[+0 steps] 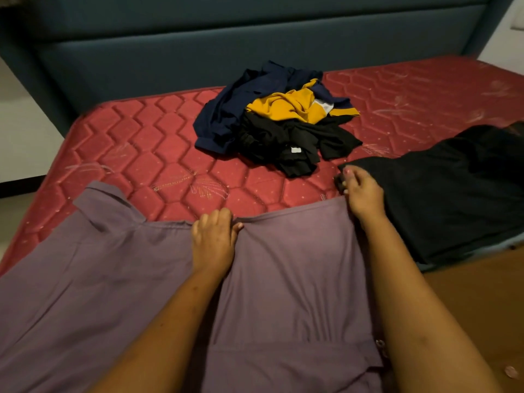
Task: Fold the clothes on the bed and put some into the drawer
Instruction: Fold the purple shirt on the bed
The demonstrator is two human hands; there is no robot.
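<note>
Two hands work on one purple shirt (297, 279), which lies spread flat across the near edge of the red quilted mattress (141, 154), its collar to the left. There is also one loose pile of clothes (272, 120) further back near the middle of the bed, showing navy, yellow and black cloth. One black garment (453, 194) lies flat on the right.

The left hand (214, 239) sits at the middle of the shirt's far hem. Its fingers are curled down over the edge and its thumb is closed against them, pinching a small ridge of fabric. The right hand (361, 191) is at the shirt's far right corner, where the hem runs up into it. Its fingers are tightly curled round that corner, and the fingertips are just beside the near left corner of the black garment. Both forearms lie over the shirt and hide part of its body and right side.

A dark blue padded headboard (226, 38) stands along the far side of the bed. A brown wooden surface (467, 302) fills the near right, just beside the mattress corner under the black garment.
</note>
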